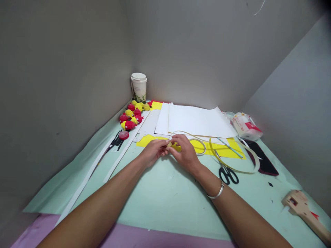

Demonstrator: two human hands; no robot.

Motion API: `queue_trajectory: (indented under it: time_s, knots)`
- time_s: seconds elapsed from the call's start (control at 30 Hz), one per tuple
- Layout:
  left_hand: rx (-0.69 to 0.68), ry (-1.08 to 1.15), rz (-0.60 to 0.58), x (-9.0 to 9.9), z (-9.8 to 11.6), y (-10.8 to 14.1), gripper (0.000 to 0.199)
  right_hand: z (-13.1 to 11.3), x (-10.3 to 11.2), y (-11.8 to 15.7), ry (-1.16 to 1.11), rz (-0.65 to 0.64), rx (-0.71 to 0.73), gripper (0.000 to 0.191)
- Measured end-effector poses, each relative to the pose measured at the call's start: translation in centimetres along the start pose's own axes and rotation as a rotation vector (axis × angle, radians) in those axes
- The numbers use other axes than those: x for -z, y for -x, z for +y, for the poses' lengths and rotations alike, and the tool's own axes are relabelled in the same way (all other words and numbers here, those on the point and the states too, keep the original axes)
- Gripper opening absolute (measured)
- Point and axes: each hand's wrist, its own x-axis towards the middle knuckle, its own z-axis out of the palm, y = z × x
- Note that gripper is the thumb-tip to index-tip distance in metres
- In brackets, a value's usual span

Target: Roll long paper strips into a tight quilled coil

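Near the middle of the table, my left hand (154, 151) and my right hand (184, 151) meet with their fingertips around a small yellowish coil of paper strip (169, 144). Both hands are closed on it in a pinch. A thin pale strip (184, 133) runs from beside my fingers toward the right. Under and behind the hands lies a yellow sheet (144, 140). Right of my right hand rest a ring-shaped roll (204, 148), a loose curled yellow strip (245, 171) and black-handled scissors (229, 175).
Large white sheets (199, 120) lie at the back. Left stand several red and yellow paper figures (128, 125), a red round container (123, 135) and a lidded cup (139, 88). On the right are a tissue pack (245, 125), a dark phone (263, 158) and a glue gun (300, 203).
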Motion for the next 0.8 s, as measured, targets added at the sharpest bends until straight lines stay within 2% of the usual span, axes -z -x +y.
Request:
queue_trajectory:
  time_s: [0.37, 0.63, 0.8]
  knots:
    - [0.011, 0.013, -0.009, -0.06, 0.09, -0.02, 0.018, -0.03, 0.11, 0.02, -0.027, -0.053, -0.003, 0.019]
    - [0.0, 0.041, 0.022, -0.17, 0.05, -0.04, 0.019, -0.36, 0.1, -0.1, 0.018, -0.014, -0.038, 0.017]
    - [0.012, 0.049, 0.014, -0.05, 0.01, -0.06, 0.018, -0.16, 0.0, 0.02, 0.014, -0.006, -0.002, 0.013]
